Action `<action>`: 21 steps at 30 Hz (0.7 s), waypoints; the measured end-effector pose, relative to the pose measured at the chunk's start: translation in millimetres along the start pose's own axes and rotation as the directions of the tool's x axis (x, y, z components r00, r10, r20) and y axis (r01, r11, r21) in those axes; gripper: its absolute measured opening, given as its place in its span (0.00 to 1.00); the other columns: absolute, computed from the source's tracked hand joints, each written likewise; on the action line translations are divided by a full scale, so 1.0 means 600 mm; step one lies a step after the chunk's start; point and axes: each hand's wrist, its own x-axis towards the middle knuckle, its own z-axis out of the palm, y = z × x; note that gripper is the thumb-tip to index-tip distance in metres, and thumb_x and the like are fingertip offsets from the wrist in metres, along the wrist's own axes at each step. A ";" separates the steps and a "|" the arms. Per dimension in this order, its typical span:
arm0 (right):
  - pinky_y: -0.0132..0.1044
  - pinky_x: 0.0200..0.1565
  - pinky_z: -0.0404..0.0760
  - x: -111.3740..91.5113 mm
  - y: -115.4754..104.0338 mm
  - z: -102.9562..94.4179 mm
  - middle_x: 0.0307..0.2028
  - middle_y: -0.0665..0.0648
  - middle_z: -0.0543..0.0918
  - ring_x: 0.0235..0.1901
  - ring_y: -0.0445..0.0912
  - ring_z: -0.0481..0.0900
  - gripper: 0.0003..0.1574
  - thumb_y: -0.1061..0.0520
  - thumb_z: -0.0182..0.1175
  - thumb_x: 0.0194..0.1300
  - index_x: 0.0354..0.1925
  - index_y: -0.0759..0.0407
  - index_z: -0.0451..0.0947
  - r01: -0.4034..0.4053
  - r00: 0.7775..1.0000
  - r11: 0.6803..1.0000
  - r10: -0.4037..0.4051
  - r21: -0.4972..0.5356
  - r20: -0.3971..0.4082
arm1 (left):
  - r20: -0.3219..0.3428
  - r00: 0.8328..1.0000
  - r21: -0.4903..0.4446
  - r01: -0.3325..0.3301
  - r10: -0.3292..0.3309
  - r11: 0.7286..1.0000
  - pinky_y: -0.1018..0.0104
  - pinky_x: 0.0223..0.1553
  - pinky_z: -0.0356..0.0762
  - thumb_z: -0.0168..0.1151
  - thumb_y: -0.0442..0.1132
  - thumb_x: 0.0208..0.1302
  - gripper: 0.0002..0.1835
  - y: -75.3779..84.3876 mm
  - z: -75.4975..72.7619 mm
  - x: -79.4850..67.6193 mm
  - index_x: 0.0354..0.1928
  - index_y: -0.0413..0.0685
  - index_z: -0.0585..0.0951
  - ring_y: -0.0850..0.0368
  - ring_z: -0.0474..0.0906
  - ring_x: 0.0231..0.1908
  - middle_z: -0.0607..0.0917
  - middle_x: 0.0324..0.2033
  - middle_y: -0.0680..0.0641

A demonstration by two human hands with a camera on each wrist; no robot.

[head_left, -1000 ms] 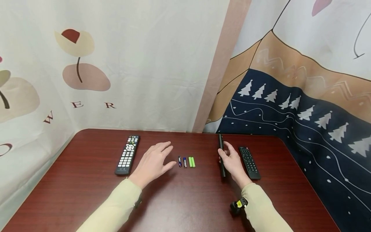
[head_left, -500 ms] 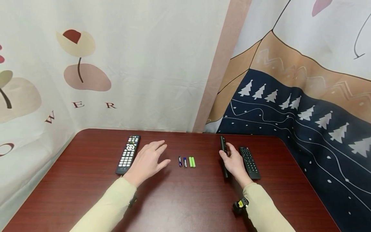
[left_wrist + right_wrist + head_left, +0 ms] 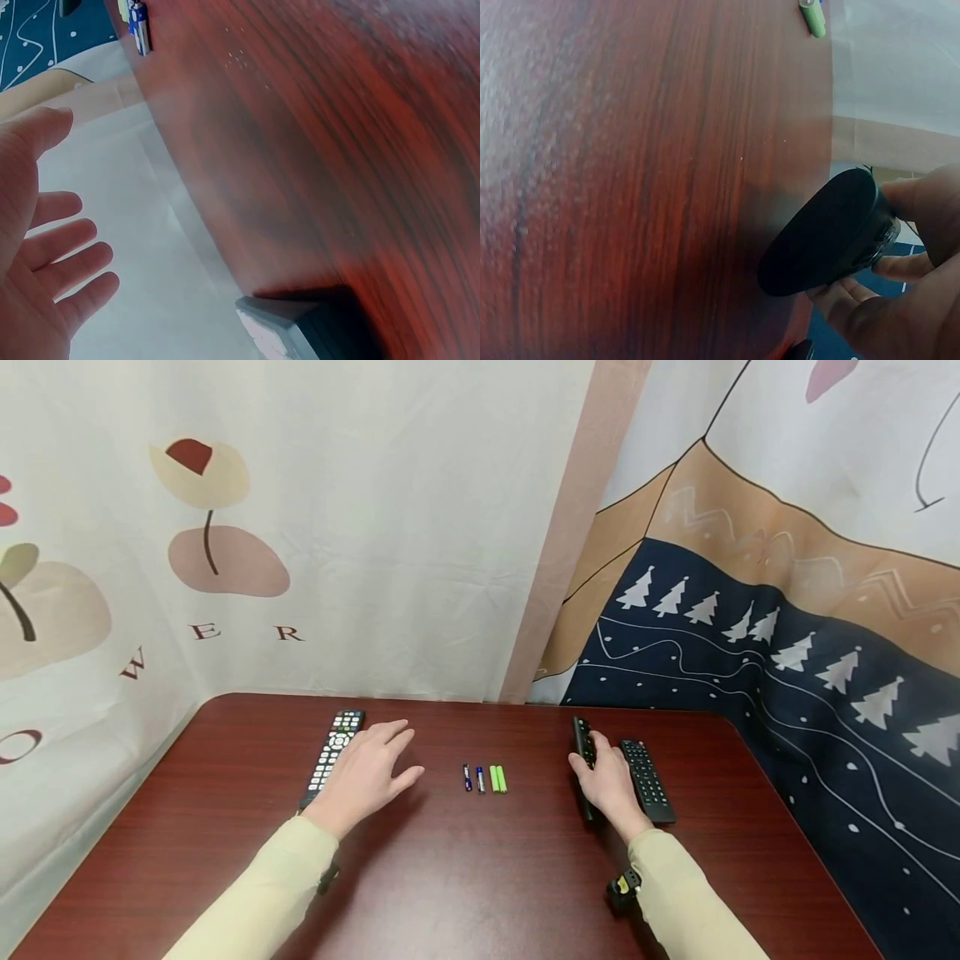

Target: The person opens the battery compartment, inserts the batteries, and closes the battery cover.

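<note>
My right hand (image 3: 609, 778) grips a black remote control (image 3: 582, 745) by its long edges, tilted on its side; the right wrist view shows the remote's smooth end (image 3: 825, 232) with thumb and fingers around it. Just right of that hand, a second black remote (image 3: 647, 781) lies flat. At the left, my left hand (image 3: 362, 770) hovers with fingers spread, holding nothing, and covers part of a remote with white buttons (image 3: 330, 752). Between the hands lie two blue-and-white batteries (image 3: 480, 779) and a pair of green batteries (image 3: 498, 779), side by side.
Everything lies on a dark red wooden table (image 3: 450, 877). Its far edge meets a pale printed curtain (image 3: 390, 568), and a navy curtain with white trees (image 3: 712, 643) hangs along the right side.
The left hand has drifted left, over the white-buttoned remote. In the right hand the black remote has rolled from edge-on, so its button face shows more, and shifted slightly right.
</note>
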 end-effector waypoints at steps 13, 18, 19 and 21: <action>0.60 0.50 0.80 0.002 0.000 0.004 0.55 0.78 0.71 0.48 0.66 0.78 0.41 0.50 0.59 0.75 0.76 0.66 0.58 -0.001 1.000 0.990 0.001 -0.141 -0.003 | 0.005 0.999 0.011 0.033 -0.033 0.999 0.42 0.62 0.75 0.74 0.46 0.61 0.29 -0.025 -0.010 -0.009 0.57 0.31 0.82 0.35 0.79 0.60 0.83 0.58 0.33; 0.60 0.49 0.81 0.001 0.000 0.006 0.53 0.78 0.72 0.46 0.67 0.80 0.41 0.51 0.62 0.73 0.74 0.69 0.61 0.032 0.999 0.982 -0.039 -0.187 -0.036 | 0.019 0.997 0.020 0.071 -0.072 0.997 0.41 0.61 0.75 0.74 0.46 0.61 0.29 -0.035 -0.013 -0.016 0.57 0.31 0.82 0.36 0.78 0.61 0.83 0.58 0.34; 0.60 0.49 0.82 0.001 0.000 0.006 0.53 0.78 0.72 0.46 0.67 0.80 0.41 0.52 0.62 0.72 0.74 0.70 0.61 0.037 0.998 0.980 -0.046 -0.194 -0.041 | 0.023 0.997 0.022 0.077 -0.077 0.997 0.41 0.61 0.75 0.73 0.46 0.62 0.28 -0.038 -0.013 -0.017 0.57 0.31 0.82 0.36 0.78 0.61 0.82 0.59 0.33; 0.60 0.48 0.82 0.000 0.000 0.007 0.51 0.79 0.73 0.45 0.68 0.81 0.41 0.52 0.63 0.72 0.73 0.71 0.62 0.052 0.997 0.976 -0.064 -0.211 -0.052 | 0.034 0.995 0.026 0.088 -0.089 0.996 0.40 0.60 0.75 0.73 0.46 0.62 0.28 -0.042 -0.015 -0.019 0.58 0.31 0.82 0.35 0.78 0.60 0.82 0.59 0.33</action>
